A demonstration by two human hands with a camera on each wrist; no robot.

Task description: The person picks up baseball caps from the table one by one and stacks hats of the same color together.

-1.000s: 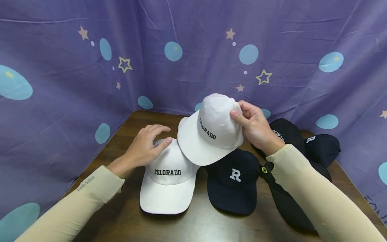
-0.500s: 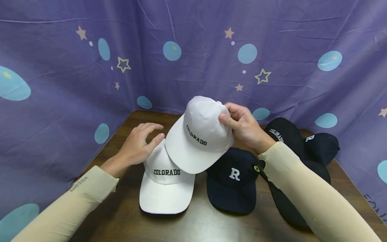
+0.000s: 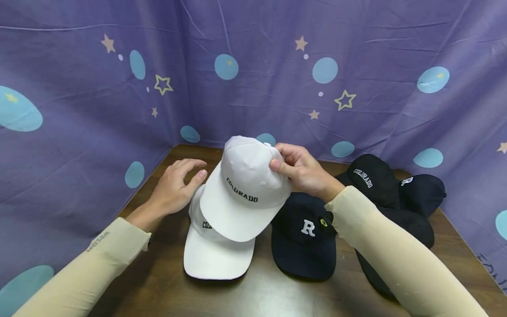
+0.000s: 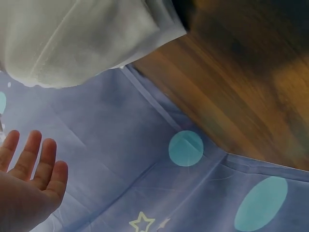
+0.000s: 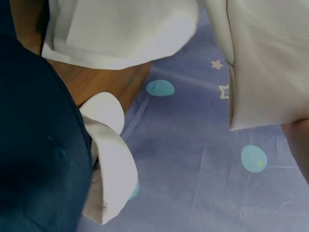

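In the head view my right hand (image 3: 305, 171) pinches a white baseball cap (image 3: 253, 174) by the back of its crown, thumb on the outside. This cap tilts, brim toward the lower left, with dark COLORADO lettering on its front. It overlaps a second white cap (image 3: 219, 259) lying on the table, hiding most of that cap's crown and lettering. My left hand (image 3: 173, 187) hovers by the lower cap's left side, fingers spread and slightly bent, holding nothing. The left wrist view also shows the left hand (image 4: 31, 186), beneath white fabric.
Right of the white caps, a navy cap (image 3: 303, 264) with a white R lies on the brown wooden table (image 3: 158, 273). Several dark caps cluster at the right, including a black COLORADO cap (image 3: 372, 176) and an R cap (image 3: 424, 193). A purple patterned curtain (image 3: 253, 66) surrounds the table.
My right hand has carried the white cap left and down, from above the navy cap to over the lower white cap. My left hand has drawn back slightly to the left.
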